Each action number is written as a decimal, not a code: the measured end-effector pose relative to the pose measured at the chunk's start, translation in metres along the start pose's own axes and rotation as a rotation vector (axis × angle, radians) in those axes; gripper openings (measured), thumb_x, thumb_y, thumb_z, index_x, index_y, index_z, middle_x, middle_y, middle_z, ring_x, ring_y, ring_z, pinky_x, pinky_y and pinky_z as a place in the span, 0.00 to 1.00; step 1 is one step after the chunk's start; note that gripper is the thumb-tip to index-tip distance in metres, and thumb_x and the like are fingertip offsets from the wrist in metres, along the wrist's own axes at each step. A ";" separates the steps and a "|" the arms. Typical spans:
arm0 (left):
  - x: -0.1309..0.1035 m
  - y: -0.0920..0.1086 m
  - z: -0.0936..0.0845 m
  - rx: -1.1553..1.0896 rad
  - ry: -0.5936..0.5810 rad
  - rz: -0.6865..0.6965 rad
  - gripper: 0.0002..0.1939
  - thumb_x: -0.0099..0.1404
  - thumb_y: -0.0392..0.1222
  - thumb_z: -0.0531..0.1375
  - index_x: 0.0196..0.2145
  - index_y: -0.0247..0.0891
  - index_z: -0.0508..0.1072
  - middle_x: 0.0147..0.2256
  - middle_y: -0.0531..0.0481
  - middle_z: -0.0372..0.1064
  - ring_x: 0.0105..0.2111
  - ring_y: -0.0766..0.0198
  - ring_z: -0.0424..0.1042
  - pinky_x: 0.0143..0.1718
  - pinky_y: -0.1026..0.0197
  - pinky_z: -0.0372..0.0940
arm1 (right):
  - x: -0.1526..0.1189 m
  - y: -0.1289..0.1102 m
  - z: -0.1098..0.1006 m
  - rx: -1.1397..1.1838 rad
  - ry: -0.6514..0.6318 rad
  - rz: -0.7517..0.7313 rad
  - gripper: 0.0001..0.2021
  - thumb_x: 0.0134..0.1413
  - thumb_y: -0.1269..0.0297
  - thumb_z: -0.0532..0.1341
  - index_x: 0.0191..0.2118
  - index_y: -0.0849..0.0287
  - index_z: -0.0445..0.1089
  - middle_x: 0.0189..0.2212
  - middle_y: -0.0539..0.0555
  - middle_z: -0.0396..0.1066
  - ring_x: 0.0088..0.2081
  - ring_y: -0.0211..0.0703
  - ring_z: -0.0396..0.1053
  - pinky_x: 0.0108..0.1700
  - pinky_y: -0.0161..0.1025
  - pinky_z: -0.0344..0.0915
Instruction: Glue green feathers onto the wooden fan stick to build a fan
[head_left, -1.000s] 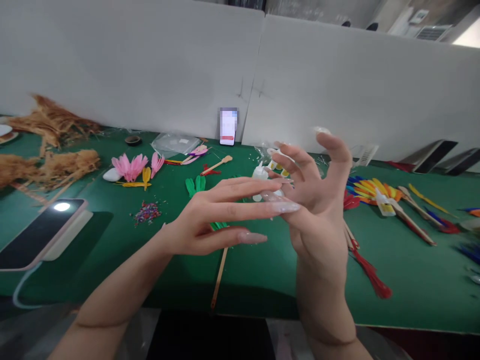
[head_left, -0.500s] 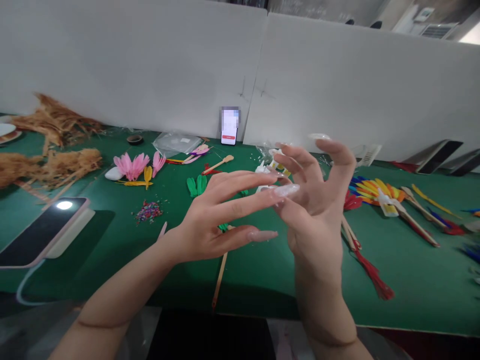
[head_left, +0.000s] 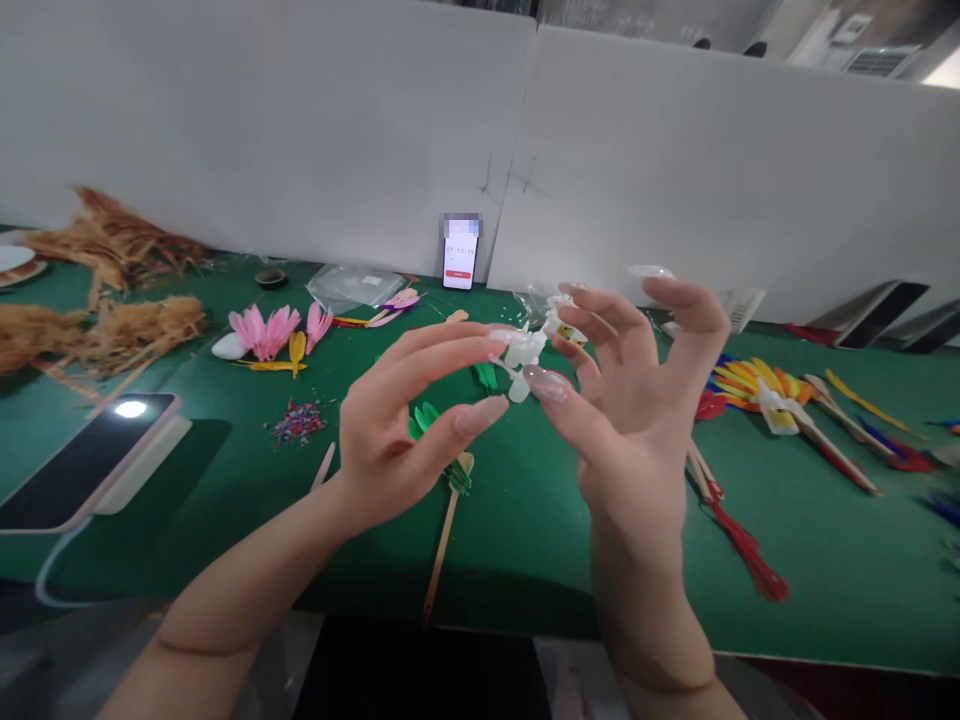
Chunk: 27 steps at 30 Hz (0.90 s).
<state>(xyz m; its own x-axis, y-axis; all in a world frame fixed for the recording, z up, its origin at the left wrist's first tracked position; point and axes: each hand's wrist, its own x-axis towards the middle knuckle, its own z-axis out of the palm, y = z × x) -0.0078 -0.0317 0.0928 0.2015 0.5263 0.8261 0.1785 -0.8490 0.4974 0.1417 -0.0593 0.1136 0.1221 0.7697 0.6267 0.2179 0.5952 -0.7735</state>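
Note:
My left hand [head_left: 397, 420] is raised over the green table with its fingers stretched out and the thumb apart from them. Facing it, my right hand [head_left: 637, 400] is turned up, fingers spread and bent at the tips. I make out nothing held in either. White plastic pieces [head_left: 527, 348] show in the gap between the hands, partly covered by fingertips; whether a fingertip touches them I cannot tell. Below my left hand lies a wooden stick [head_left: 444, 545] with green feathers [head_left: 459, 475] at its top end. More green feathers [head_left: 486, 375] lie behind the fingers.
To the left are pink feathers [head_left: 264, 332], colored bits [head_left: 298, 422], brown fibre [head_left: 112, 240] and a lit phone [head_left: 82, 470] with a cable. Right of my hands lie a yellow-orange feather fan [head_left: 750, 385] and a red tassel [head_left: 750, 550]. A phone [head_left: 460, 255] leans on the white partition.
My hands have drawn apart: the left fingers, which overlapped the right thumb and palm, have moved left and curved. The white pieces between them now show more.

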 end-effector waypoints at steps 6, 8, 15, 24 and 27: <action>0.002 0.015 -0.004 0.075 -0.008 -0.073 0.08 0.66 0.47 0.56 0.37 0.42 0.71 0.35 0.49 0.72 0.38 0.61 0.70 0.39 0.55 0.69 | -0.003 -0.005 0.007 -0.146 0.042 -0.115 0.34 0.50 0.64 0.63 0.57 0.38 0.44 0.57 0.53 0.55 0.62 0.55 0.55 0.57 0.62 0.61; 0.003 0.020 -0.004 0.001 -0.046 -0.154 0.09 0.66 0.47 0.56 0.34 0.40 0.71 0.32 0.49 0.72 0.34 0.63 0.70 0.34 0.58 0.68 | -0.005 -0.003 0.010 -0.137 0.045 -0.114 0.35 0.48 0.64 0.64 0.57 0.37 0.45 0.57 0.53 0.54 0.62 0.56 0.54 0.58 0.62 0.60; 0.009 0.019 -0.004 -0.356 -0.066 -0.489 0.11 0.64 0.45 0.59 0.26 0.38 0.68 0.24 0.53 0.71 0.22 0.70 0.68 0.22 0.65 0.65 | -0.014 0.012 0.024 -0.147 0.069 -0.149 0.36 0.49 0.62 0.64 0.57 0.33 0.43 0.60 0.52 0.49 0.63 0.58 0.52 0.57 0.65 0.60; 0.004 0.019 -0.007 -0.128 0.068 -0.200 0.09 0.65 0.41 0.58 0.27 0.39 0.68 0.25 0.54 0.68 0.25 0.70 0.67 0.23 0.65 0.64 | -0.012 0.011 0.026 0.138 -0.018 0.017 0.24 0.52 0.58 0.63 0.52 0.43 0.52 0.50 0.53 0.62 0.55 0.50 0.63 0.53 0.57 0.65; 0.006 0.016 -0.009 0.110 0.137 0.055 0.07 0.63 0.37 0.61 0.27 0.39 0.67 0.23 0.55 0.65 0.24 0.70 0.64 0.25 0.64 0.63 | -0.012 0.013 0.027 0.239 -0.046 0.065 0.24 0.50 0.60 0.64 0.50 0.43 0.53 0.47 0.52 0.64 0.52 0.47 0.65 0.51 0.53 0.66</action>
<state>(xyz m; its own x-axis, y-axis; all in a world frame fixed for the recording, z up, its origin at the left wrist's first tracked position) -0.0119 -0.0426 0.1080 0.0818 0.4617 0.8832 0.2766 -0.8619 0.4250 0.1172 -0.0546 0.0940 0.0834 0.8147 0.5739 -0.0244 0.5774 -0.8161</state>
